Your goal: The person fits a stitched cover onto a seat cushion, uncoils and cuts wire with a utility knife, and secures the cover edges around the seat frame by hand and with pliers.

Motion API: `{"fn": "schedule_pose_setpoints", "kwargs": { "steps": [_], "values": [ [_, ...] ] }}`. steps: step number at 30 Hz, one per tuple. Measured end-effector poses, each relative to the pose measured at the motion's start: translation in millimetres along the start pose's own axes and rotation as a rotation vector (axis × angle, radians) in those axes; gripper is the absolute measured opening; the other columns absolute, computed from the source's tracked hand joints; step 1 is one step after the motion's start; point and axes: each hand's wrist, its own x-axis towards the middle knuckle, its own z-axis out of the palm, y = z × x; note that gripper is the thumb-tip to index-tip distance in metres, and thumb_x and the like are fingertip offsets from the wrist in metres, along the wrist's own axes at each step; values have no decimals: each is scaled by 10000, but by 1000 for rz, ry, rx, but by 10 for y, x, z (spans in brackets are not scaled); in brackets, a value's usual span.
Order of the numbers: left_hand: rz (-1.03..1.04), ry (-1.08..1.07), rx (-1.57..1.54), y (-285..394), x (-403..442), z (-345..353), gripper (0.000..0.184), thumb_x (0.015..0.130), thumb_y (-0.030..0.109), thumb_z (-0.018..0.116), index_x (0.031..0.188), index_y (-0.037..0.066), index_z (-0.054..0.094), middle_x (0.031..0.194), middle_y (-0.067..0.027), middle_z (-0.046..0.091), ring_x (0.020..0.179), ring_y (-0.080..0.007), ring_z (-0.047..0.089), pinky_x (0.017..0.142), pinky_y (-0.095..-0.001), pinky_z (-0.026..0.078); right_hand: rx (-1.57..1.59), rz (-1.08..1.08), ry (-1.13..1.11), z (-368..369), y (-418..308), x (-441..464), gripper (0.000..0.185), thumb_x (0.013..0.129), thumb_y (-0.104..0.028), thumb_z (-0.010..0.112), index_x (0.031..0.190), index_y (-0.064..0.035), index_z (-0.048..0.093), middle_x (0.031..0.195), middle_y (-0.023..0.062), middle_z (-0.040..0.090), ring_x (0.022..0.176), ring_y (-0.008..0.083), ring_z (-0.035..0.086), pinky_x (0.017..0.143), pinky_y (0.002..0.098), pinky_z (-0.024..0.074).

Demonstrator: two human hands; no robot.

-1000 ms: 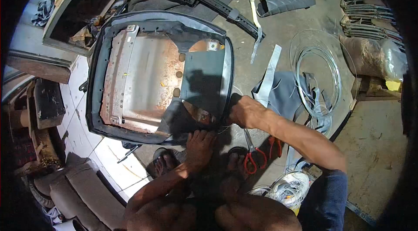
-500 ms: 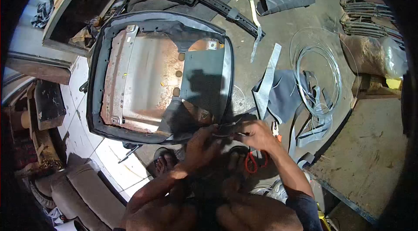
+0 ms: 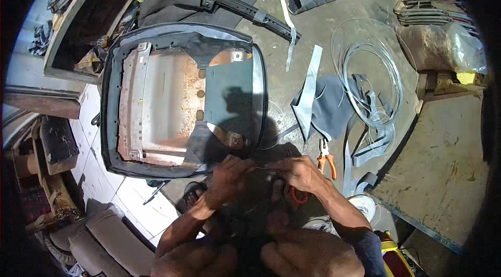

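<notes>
Across the concrete floor (image 3: 313, 26), the upturned seat cushion (image 3: 169, 104) lies just beyond the fingers of the left hand (image 3: 228, 173), pinched like the right hand's (image 3: 303, 173) on an apparent thin strand (image 3: 261, 168), best handled with even, gentle tension.

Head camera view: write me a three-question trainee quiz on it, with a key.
1. Multiple choice: which tool lies on the floor just beyond the right hand? A) hammer B) pliers C) screwdriver
2. True or false: in the picture, the wire coil lies to the right of the padded frame.
3. Where is the left hand relative to the padded frame and the right hand?

Key:
1. B
2. True
3. By the frame's edge nearest the person, close to the right hand; anything held between them is too small to identify.
</notes>
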Motion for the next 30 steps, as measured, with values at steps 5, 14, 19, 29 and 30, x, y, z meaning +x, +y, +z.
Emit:
{"fn": "schedule_pose_setpoints", "kwargs": {
  "steps": [5,14,19,29,30],
  "values": [
    [-87,132,2,58,46,-15,336,758,-10,661,1081,78,682,954,-102,691,855,-326,646,709,-427,550,327,280,-70,93,-249,-27,333,864,-22,636,1191,-44,694,991,138,754,796,243,749,680,369,589],
    [-273,173,138,28,-49,208,242,890,132,662,1118,50,666,997,-119,700,913,-351,645,846,-435,466,-243,141,94,85,222,40,343,834,-21,596,1146,-91,718,922,176,726,698,331,702,639,432,558],
    [-140,155,356,-67,-160,366,222,905,241,670,1059,80,671,982,-125,651,901,-345,599,799,-473,441,-271,126,70,-4,186,178,383,781,-49,613,1131,-145,735,717,151,697,621,366,666,612,455,544],
    [-147,110,567,-274,-222,618,213,889,222,647,1051,84,659,931,-94,609,891,-296,572,779,-472,387,-296,120,58,157,193,254,256,857,-140,664,1101,-142,744,910,125,725,799,323,692,687,432,551],
    [-146,106,568,-265,-223,631,213,889,222,647,1051,84,659,931,-94,609,891,-296,572,779,-472,387,-307,151,35,151,181,253,260,847,-147,669,1095,-148,747,916,131,727,792,324,694,684,431,552]
  ]
}}
